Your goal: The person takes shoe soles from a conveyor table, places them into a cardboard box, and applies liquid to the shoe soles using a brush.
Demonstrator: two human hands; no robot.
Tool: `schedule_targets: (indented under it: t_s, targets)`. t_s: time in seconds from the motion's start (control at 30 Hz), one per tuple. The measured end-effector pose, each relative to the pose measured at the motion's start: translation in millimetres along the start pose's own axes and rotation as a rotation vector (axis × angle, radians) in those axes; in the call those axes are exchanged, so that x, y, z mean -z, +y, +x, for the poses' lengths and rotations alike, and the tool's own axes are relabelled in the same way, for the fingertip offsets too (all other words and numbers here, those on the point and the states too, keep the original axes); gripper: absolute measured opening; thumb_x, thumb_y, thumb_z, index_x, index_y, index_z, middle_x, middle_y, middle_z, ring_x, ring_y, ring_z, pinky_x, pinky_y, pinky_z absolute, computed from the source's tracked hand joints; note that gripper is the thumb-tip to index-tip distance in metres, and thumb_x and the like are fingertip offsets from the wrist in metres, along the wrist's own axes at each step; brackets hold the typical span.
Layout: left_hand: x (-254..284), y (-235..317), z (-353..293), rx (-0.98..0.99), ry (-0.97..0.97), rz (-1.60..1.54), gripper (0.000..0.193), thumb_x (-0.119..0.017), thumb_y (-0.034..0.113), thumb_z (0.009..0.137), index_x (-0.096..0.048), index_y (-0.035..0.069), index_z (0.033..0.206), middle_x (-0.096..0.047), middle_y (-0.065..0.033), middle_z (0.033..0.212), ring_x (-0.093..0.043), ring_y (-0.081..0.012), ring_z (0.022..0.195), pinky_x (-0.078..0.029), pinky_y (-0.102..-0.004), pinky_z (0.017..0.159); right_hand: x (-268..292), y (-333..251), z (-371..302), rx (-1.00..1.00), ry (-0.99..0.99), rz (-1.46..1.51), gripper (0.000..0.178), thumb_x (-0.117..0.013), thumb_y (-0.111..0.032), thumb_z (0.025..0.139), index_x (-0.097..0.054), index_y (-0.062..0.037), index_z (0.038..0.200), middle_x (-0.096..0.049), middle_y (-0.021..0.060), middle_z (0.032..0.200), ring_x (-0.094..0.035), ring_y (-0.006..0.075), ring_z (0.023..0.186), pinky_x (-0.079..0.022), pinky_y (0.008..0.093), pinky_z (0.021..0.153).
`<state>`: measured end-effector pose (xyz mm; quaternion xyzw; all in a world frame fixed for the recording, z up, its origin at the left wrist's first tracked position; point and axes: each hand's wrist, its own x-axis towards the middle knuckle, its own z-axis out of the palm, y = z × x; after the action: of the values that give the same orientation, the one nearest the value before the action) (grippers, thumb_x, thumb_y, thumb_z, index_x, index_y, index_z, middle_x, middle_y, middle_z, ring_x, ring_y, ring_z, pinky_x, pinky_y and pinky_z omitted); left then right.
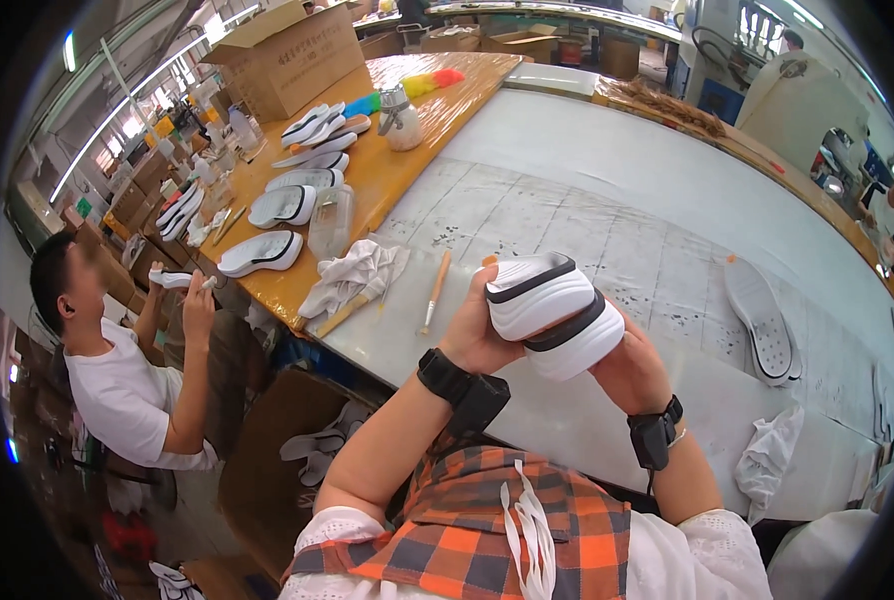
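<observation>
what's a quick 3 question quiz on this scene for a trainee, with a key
1. True or false: the left grip and the right grip are both on the white soles.

2. Multiple choice: which colours make up the apron's checks?
a) green and yellow
b) orange and dark grey or black
c) pink and blue

3. Fill the gap: seen from the wearer, the holed sole lies to the ___ of the held soles.

Key: 1 true; 2 b; 3 right.
</observation>
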<state>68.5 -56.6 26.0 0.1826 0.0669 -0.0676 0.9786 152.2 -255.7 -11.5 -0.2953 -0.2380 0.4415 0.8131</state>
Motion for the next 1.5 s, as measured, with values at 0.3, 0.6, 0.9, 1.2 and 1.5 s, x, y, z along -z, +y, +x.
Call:
schedule_targets:
  t_s: [0.3,0.6,0.9,1.2,1.5]
  targets:
    - [48.1,-10.0,-11.0,-0.132,-0.018,0.015,0.046,-0.049,0.029,0.085,-0.046,-0.001,0.120,-0.059,-0.0148,0.109,-0.060,-0.0263,0.096,-0.049,-0.0375,0.085,-17.9,21.4,-15.1,-0.026,-0.081,0.017,0.095,-0.070,-0.016,0.071,-0.010,-0.0155,0.144,-0.020,0.0058,0.146,-0.024,0.0219,0.133,-0.022,0.0388,0.106]
    - [78.8,-11.8,-29.4,-0.184,0.110,0.375,0.030,-0.052,0.006,0.088,-0.049,0.000,0.117,-0.059,-0.0091,0.111,-0.058,-0.0187,0.100,-0.046,-0.0336,0.088,-3.9,31.9,-25.6,0.031,-0.168,-0.428,0.099,-0.072,-0.007,0.069,-0.007,-0.0066,0.143,-0.020,0.0116,0.146,-0.021,0.0200,0.134,-0.018,0.0334,0.107]
    - [83.2,-30.7,-26.6,-0.202,0.125,0.256,0.036,-0.045,0.028,0.092,-0.049,0.005,0.119,-0.059,-0.0069,0.109,-0.058,-0.0189,0.094,-0.047,-0.0338,0.084,-18.6,36.8,-30.5,0.026,-0.133,-0.637,0.099,-0.076,-0.009,0.065,-0.014,-0.0065,0.142,-0.018,0.0108,0.146,-0.020,0.0209,0.134,-0.020,0.0357,0.107]
    - [72.6,-38.7,-37.2,-0.211,0.113,0.013,0.056,-0.056,0.039,0.084,-0.038,0.015,0.132,-0.049,-0.0082,0.118,-0.051,-0.0247,0.105,-0.046,-0.0431,0.088,-13.2,28.3,-26.7,-0.040,-0.057,-0.290,0.092,-0.075,-0.012,0.066,-0.021,-0.0024,0.140,-0.028,0.0115,0.142,-0.029,0.0200,0.130,-0.024,0.0355,0.105]
    - [120.3,-30.6,-147.1,-0.463,0.167,-0.026,0.073,-0.049,0.049,0.085,-0.020,0.008,0.139,-0.029,-0.0166,0.138,-0.036,-0.0377,0.122,-0.038,-0.0576,0.095,-63.9,56.0,28.3,-0.027,-0.607,-1.020,0.065,-0.073,-0.023,0.073,-0.043,-0.0079,0.129,-0.032,0.0175,0.138,-0.035,0.0329,0.125,-0.035,0.0386,0.099]
